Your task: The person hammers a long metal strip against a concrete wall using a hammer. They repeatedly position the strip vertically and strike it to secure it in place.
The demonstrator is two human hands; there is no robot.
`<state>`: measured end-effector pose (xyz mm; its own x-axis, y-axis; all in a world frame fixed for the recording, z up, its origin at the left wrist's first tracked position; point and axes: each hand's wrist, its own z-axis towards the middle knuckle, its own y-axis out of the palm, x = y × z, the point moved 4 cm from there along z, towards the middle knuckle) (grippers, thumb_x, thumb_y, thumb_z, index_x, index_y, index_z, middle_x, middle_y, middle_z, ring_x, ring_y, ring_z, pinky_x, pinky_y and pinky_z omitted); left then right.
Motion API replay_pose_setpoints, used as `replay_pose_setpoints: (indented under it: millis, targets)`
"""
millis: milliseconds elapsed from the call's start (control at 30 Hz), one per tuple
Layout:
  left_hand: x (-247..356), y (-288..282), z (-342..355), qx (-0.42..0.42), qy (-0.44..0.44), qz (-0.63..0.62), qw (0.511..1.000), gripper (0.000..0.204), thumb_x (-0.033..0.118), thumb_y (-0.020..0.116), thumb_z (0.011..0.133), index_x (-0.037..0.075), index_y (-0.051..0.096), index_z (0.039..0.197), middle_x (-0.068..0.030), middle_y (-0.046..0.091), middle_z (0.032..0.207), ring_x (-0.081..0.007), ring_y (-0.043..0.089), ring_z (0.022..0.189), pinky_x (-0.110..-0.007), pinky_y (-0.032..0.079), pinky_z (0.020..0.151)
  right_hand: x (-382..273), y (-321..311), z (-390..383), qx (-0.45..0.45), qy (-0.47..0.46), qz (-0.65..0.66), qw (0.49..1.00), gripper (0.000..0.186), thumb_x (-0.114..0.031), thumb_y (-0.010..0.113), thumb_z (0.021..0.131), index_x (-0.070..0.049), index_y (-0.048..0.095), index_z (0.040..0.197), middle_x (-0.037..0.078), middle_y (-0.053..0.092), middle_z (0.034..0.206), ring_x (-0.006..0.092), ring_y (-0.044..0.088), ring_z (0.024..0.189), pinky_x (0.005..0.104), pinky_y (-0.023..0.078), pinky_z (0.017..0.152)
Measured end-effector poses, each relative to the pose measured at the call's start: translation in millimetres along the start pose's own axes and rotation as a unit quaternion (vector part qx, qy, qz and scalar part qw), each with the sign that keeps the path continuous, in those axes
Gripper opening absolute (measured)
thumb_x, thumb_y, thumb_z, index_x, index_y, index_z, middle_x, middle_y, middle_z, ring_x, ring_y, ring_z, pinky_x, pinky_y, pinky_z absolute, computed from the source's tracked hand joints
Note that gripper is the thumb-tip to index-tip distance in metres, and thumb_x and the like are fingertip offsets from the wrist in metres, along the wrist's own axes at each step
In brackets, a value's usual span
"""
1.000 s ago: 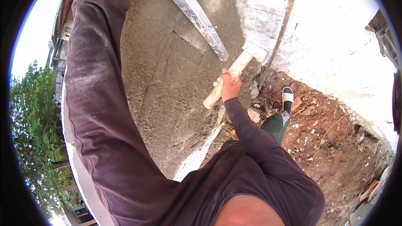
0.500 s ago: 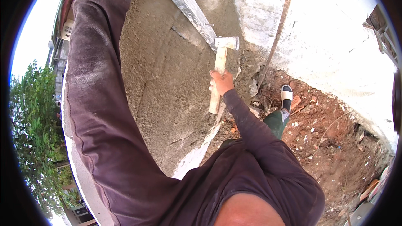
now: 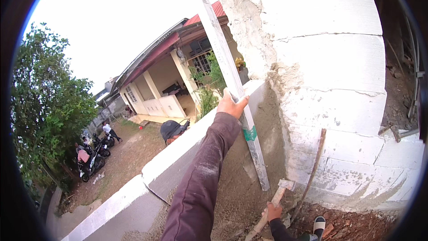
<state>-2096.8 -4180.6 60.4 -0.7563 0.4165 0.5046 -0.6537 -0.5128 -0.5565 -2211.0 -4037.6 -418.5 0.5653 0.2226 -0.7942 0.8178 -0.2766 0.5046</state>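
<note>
Across the top of the low wall, my left hand (image 3: pixel 232 105) is closed around a long, flat metal bar (image 3: pixel 218 40). The bar leans at a slant against the wet grey plaster, its upper end running out of view at the top. Green tape (image 3: pixel 250 134) wraps it below my hand. Lower down, my right hand (image 3: pixel 273 212) grips the wooden handle of a hammer (image 3: pixel 278 195). The hammer's pale, mortar-smeared head lies just right of the bar's bottom end, a little apart from it.
White block wall (image 3: pixel 330 58) rises on the right, with a wooden stick (image 3: pixel 315 169) leaning against it. My shod foot (image 3: pixel 319 225) stands on reddish rubble. Beyond the low wall (image 3: pixel 178 158) are a person's dark cap (image 3: pixel 173 129), a house, motorbikes (image 3: pixel 93 163) and several people.
The view has tilted up, bringing my left hand, the house and the yard into sight. The hammer's head was by the bar's lower end and now sits slightly farther right of it.
</note>
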Motion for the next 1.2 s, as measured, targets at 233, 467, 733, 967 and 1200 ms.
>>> replay_pose_setpoints:
  millis: [233, 467, 733, 967, 1200]
  targets:
    - [-22, 1, -3, -0.002, 0.003, -0.049, 0.999, 0.057, 0.034, 0.068, 0.071, -0.003, 0.048, 0.109, -0.0229, 0.061, 0.099, -0.033, 0.061, 0.093, -0.037, 0.046, 0.081, -36, -33, -16, 0.009, -0.077, -0.201, 0.977, 0.029, -0.025, 0.058, 0.078, 0.002, 0.056, 0.089, 0.014, 0.058, 0.077, 0.0258, 0.057, 0.069, 0.0391, 0.045, 0.061]
    - [-28, -3, 1, -0.032, 0.009, -0.043, 0.999, 0.064, 0.037, 0.068, 0.069, -0.002, 0.046, 0.115, -0.0227, 0.059, 0.105, -0.033, 0.058, 0.1, -0.037, 0.044, 0.086, -14, -89, 47, 0.067, -0.179, -0.237, 0.953, 0.021, -0.018, 0.061, 0.073, 0.002, 0.058, 0.079, 0.01, 0.057, 0.06, 0.021, 0.059, 0.051, 0.0362, 0.047, 0.047]
    - [-24, -8, 14, -0.09, 0.013, -0.152, 0.984, 0.054, 0.031, 0.074, 0.064, -0.002, 0.058, 0.103, -0.0125, 0.065, 0.093, -0.0217, 0.063, 0.082, -0.032, 0.048, 0.076, -50, -66, 3, -0.011, -0.073, -0.148, 0.986, 0.022, -0.019, 0.059, 0.081, 0.0, 0.048, 0.084, 0.01, 0.052, 0.059, 0.0194, 0.053, 0.045, 0.0353, 0.045, 0.042]
    - [-34, -11, 3, -0.064, 0.011, -0.094, 0.993, 0.051, 0.032, 0.072, 0.066, -0.003, 0.061, 0.101, -0.0125, 0.064, 0.094, -0.0217, 0.062, 0.084, -0.031, 0.046, 0.078, -41, -76, -8, -0.013, -0.037, -0.159, 0.987, 0.024, -0.02, 0.06, 0.08, 0.0, 0.048, 0.086, 0.008, 0.051, 0.058, 0.0187, 0.052, 0.043, 0.0328, 0.045, 0.041]
    - [-12, -24, 3, -0.125, -0.012, -0.066, 0.99, 0.041, 0.028, 0.069, 0.07, -0.003, 0.063, 0.096, -0.0127, 0.065, 0.085, -0.0217, 0.061, 0.076, -0.031, 0.047, 0.067, -40, -83, -9, -0.018, -0.01, -0.183, 0.983, 0.026, -0.02, 0.061, 0.079, 0.0, 0.049, 0.092, 0.007, 0.051, 0.06, 0.0172, 0.051, 0.046, 0.0321, 0.045, 0.043]
